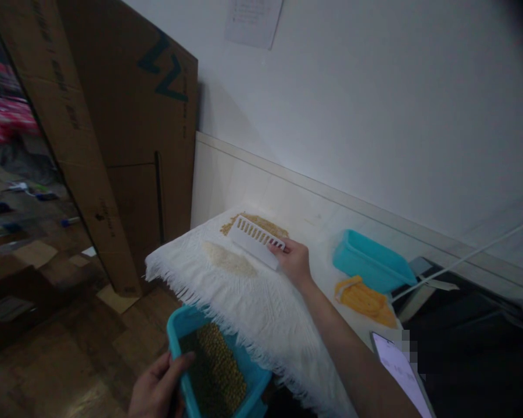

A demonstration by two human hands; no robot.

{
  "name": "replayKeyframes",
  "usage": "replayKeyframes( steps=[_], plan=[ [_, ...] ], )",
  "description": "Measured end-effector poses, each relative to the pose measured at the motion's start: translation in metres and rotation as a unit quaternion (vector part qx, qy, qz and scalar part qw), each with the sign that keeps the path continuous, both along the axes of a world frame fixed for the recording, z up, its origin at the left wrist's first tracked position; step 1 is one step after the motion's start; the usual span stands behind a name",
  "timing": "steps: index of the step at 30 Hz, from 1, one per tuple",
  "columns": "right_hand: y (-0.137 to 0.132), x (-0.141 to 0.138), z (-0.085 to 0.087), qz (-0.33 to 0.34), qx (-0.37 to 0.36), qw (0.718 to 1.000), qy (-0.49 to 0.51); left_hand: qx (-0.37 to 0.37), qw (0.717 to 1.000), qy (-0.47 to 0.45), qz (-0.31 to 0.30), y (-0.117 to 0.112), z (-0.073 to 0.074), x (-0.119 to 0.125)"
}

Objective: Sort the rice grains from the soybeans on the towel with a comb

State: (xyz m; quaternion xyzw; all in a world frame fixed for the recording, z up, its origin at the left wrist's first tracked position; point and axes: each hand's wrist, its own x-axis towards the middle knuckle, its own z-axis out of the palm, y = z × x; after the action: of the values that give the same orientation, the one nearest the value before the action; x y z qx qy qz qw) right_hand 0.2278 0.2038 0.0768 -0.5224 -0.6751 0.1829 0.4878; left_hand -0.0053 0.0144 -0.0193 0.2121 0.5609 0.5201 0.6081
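Observation:
My right hand [293, 261] grips a white comb-like scraper [256, 239] and holds it on a white fringed cloth [261, 302], between a pile of brownish grains [261, 223] and a pile of white grains [229, 259]. My left hand [157, 389] holds the rim of a teal tray [176, 331] filled with yellow-green beans [215, 371], just below the cloth's fringed front edge.
A second teal tray [372, 261] and a yellow object [366, 299] lie on the light tabletop [226, 174] to the right. A lit phone [398, 366] lies near my right forearm. A large cardboard box [126, 133] stands at the left; a white cable [475, 252] crosses at the right.

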Motion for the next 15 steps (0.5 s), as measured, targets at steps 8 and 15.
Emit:
replayKeyframes(
  steps=[8,15],
  plan=[
    [-0.03,-0.02,-0.023,-0.005,0.095,0.984,-0.149,-0.012,1.0,0.009,0.027,0.0,0.009,0.002],
    [-0.041,-0.023,-0.025,-0.006,0.119,0.974,-0.193,-0.014,1.0,-0.003,0.024,-0.002,0.012,0.003]
  ],
)
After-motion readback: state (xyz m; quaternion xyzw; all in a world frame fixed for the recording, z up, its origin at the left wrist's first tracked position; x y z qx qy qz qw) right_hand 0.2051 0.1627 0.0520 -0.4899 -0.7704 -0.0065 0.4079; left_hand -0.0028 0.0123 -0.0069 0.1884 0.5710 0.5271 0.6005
